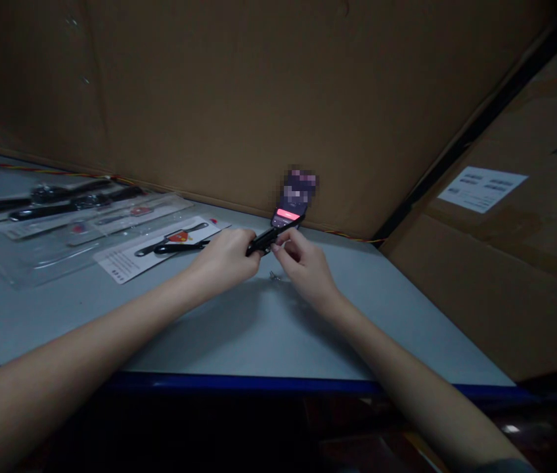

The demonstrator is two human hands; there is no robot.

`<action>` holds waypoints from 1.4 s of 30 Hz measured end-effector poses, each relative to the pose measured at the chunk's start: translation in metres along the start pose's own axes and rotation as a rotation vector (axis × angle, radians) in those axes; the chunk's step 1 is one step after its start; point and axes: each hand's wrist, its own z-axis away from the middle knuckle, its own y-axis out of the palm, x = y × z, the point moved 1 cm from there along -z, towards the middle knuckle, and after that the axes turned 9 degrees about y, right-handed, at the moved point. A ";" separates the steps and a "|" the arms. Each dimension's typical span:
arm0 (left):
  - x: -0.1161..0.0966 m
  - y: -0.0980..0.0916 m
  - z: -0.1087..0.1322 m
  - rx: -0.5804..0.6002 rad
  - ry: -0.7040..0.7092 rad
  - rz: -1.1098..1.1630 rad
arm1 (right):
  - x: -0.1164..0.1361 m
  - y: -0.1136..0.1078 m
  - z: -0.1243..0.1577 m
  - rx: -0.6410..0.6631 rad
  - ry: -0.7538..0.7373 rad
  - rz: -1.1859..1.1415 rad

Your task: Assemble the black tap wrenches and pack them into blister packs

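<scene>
L hand [224, 259] is closed round a black watch strap [263, 241], fingers wrapped over it, so the exact contact is hidden. R hand [305, 268] pinches the same strap near its far end w/ thumb + index, pressed together, not spread; its fingertips [278, 247] sit just beside L hand. Strap bridges both hands, w/ a further black length running left from L hand, though can't tell if it's the same piece.

Smartwatch body [286, 219] sits at strap's far end, held up off the table and tilted, screen lit w/ a pink-red bar. Pixelated patch [301, 187] right above it, can't tell what's under it. Cardboard panel [209, 98] stands close behind the watch.

Tiny metal part [274, 276] lies on the grey tabletop [259, 335] just below the hands, too small to identify. Left of L hand: printed card [121, 263] w/ red logo + black strap on it, then plastic-bagged black straps [76, 205]. Red-yellow wire [37, 167] runs along the back. Carton w/ white label [480, 189] on the right; blue table edge [259, 383] nearest the person.
</scene>
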 end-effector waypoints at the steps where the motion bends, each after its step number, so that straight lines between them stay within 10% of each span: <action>1: 0.001 0.000 0.000 -0.001 0.000 -0.006 | 0.002 -0.001 0.002 -0.007 -0.024 0.039; 11: 0.002 0.002 0.000 -0.001 -0.001 -0.004 | 0.008 0.001 0.004 0.067 -0.044 -0.105; 21: 0.003 -0.001 0.000 -0.003 -0.004 0.021 | 0.008 -0.008 0.002 -0.087 -0.216 0.332; 32: 0.006 0.000 -0.002 0.046 -0.023 0.108 | 0.005 -0.016 -0.003 0.018 -0.523 0.576; 37: 0.003 -0.003 -0.001 0.039 -0.020 0.126 | 0.003 -0.008 -0.002 0.123 -0.367 0.345; 42: -0.001 -0.005 -0.001 0.030 0.007 0.066 | 0.006 0.003 -0.001 0.354 0.166 -0.342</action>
